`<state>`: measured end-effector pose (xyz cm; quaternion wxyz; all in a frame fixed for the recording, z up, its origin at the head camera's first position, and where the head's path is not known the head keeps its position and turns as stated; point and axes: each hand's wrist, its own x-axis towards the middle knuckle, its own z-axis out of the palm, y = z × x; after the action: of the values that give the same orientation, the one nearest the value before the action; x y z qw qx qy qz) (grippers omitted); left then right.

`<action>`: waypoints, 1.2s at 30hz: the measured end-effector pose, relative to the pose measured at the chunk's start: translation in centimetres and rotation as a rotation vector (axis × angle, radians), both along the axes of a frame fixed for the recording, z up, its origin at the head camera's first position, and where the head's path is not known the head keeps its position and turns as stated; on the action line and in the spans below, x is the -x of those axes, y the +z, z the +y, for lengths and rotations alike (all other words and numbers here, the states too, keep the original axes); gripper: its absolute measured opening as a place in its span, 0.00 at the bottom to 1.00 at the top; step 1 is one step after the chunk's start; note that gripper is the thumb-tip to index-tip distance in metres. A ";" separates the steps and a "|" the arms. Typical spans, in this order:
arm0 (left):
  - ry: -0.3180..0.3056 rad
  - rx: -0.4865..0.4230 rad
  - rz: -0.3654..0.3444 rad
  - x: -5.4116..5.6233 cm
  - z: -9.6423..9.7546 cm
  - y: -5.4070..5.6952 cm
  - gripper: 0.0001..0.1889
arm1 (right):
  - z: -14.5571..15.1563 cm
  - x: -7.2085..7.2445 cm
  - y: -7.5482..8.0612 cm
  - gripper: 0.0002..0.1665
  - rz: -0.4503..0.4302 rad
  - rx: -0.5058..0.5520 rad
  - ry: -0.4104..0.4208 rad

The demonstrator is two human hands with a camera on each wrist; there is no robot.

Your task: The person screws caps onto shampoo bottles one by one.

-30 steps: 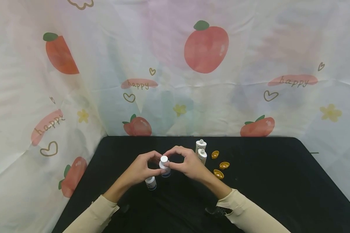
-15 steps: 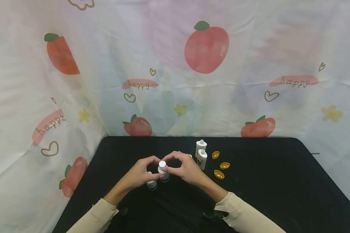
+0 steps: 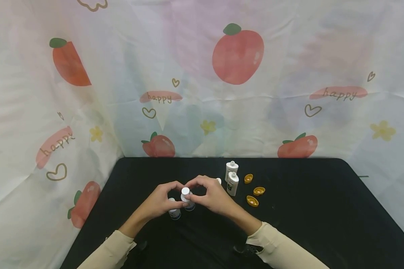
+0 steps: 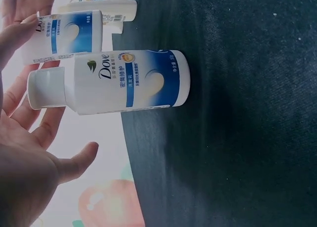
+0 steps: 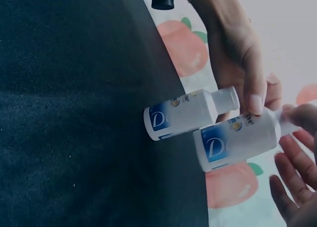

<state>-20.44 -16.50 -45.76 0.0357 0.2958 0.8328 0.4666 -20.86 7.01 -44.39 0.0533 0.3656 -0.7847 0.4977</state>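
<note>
Pinching Dove btl body w/ my L hand, its cap w/ my R hand; axis approx. upright, cap up, btwn hands, nearer tabletop's L edge than R.

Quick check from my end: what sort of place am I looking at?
Probably a makeshift filming booth: fruit-print cloth hangs behind and beside a black table, with small white bottles and boat-shaped gold pieces there, perhaps as props.
</note>
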 end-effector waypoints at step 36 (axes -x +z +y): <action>0.058 0.100 0.000 -0.1 -0.2 -2.2 0.17 | -0.8 -1.0 -1.8 0.13 -0.092 -0.086 -0.035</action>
<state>-20.38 -16.65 -47.91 0.0368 0.2695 0.8633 0.4252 -19.90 6.17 -46.18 0.0099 0.3307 -0.8132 0.4788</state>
